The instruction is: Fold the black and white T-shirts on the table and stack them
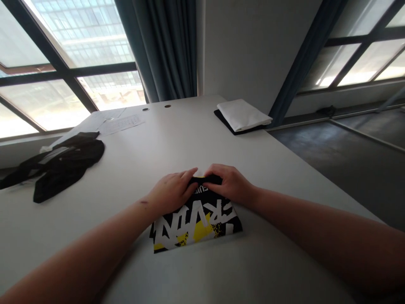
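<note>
White worktop (pixel 158 143), fills most of the view. Window (pixel 91 29) behind, upper left; blue-grey curtain (pixel 164 50) hanging beside it. Dark crumpled bundle (pixel 68 162) on worktop, left side. Printed cloth (pixel 198 228), folded, black with white lettering and yellow patches, lies on the near part of worktop, about mid-width, between the forearms. Folded white cloth (pixel 243 115) far right, on top of a black folded piece (pixel 226 121), near worktop's right edge. Right hand (pixel 233 184) pinches printed cloth's far edge, thumb on top; left hand (pixel 171 191) pinches same edge, thumbs near each other. Paper sheet (pixel 122 123) far left. Two round holes (pixel 167 106) near far edge.
</note>
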`<state>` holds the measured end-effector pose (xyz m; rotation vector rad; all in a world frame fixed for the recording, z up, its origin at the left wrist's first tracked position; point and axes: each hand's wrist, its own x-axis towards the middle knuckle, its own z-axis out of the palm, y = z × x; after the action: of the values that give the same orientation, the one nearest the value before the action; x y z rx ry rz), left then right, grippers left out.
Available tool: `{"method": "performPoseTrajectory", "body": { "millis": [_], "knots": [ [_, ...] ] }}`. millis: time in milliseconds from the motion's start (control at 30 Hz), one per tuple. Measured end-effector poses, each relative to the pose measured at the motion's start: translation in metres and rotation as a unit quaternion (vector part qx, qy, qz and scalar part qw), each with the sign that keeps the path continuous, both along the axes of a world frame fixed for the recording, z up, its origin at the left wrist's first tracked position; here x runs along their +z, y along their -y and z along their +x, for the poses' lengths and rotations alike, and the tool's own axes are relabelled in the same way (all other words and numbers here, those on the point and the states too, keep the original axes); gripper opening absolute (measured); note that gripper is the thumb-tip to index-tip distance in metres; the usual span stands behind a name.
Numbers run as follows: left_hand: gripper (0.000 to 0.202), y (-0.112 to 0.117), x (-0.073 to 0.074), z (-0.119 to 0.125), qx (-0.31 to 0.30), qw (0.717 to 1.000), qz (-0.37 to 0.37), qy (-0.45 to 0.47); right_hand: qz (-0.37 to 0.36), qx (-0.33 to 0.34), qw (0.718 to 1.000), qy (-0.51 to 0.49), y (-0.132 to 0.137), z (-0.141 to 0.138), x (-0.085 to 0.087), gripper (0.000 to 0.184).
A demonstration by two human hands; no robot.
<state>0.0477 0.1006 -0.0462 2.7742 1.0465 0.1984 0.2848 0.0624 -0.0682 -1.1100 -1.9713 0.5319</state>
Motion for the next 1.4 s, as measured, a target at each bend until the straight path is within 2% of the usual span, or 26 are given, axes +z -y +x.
{"method": "performPoseTrajectory", "body": {
  "millis": [100, 200, 267, 333, 400, 433, 467, 600, 733, 833, 967, 1100, 1200, 1300, 1400],
  "knots": [
    [0.038, -0.011, -0.003, 0.018, -0.023, 0.999, -0.036, -0.017, -0.075, -0.034, 0.996, -0.045, -0.001, 0.011, -0.003, 0.012],
    [0.036, -0.015, -0.009, 0.015, -0.013, 0.998, -0.045, -0.029, -0.195, -0.054, 0.973, -0.107, -0.006, 0.019, -0.007, 0.022],
    [0.036, -0.014, -0.012, 0.009, 0.002, 0.999, -0.042, -0.033, -0.271, -0.023, 0.947, -0.169, -0.008, 0.021, -0.008, 0.035],
    [0.036, -0.013, -0.015, 0.005, 0.024, 0.998, -0.035, -0.035, -0.337, 0.027, 0.914, -0.223, -0.01, 0.024, -0.006, 0.059],
    [0.035, -0.014, -0.016, 0.003, 0.053, 0.998, -0.025, -0.037, -0.381, 0.078, 0.889, -0.24, -0.009, 0.026, -0.001, 0.085],
    [0.035, -0.015, -0.017, 0.003, 0.064, 0.997, -0.02, -0.038, -0.394, 0.101, 0.885, -0.228, -0.009, 0.028, 0.001, 0.089],
    [0.035, -0.015, -0.018, 0.003, 0.071, 0.997, -0.018, -0.04, -0.401, 0.12, 0.885, -0.205, -0.009, 0.029, 0.003, 0.087],
    [0.034, -0.019, -0.02, 0.003, 0.073, 0.996, -0.019, -0.041, -0.393, 0.15, 0.903, -0.088, -0.01, 0.028, 0.006, 0.056],
    [0.037, -0.022, -0.021, 0.002, 0.081, 0.996, -0.023, -0.018, -0.341, 0.134, 0.929, -0.05, -0.018, 0.032, 0.013, 0.048],
    [0.038, -0.026, -0.022, 0.001, 0.084, 0.995, -0.044, 0.016, -0.324, 0.123, 0.938, -0.01, -0.027, 0.048, 0.038, 0.047],
    [0.041, -0.028, -0.025, 0.0, 0.071, 0.995, -0.049, 0.048, -0.315, 0.091, 0.939, 0.105, -0.041, 0.08, 0.098, 0.044],
    [0.041, -0.028, -0.027, -0.001, 0.035, 0.997, -0.04, 0.054, -0.301, -0.03, 0.943, 0.137, -0.062, 0.098, 0.168, 0.035],
    [0.032, -0.03, -0.029, -0.002, 0.028, 0.998, -0.036, 0.051, -0.287, -0.103, 0.937, 0.169, -0.086, 0.094, 0.208, 0.036],
    [0.025, -0.03, -0.029, 0.0, 0.012, 1.0, -0.007, 0.028, -0.184, -0.124, 0.965, 0.142, -0.122, 0.09, 0.222, 0.046],
    [0.023, -0.026, -0.029, 0.012, -0.01, 1.0, 0.018, -0.015, -0.068, -0.16, 0.984, 0.044, -0.166, 0.102, 0.206, 0.06]
  ]
}}
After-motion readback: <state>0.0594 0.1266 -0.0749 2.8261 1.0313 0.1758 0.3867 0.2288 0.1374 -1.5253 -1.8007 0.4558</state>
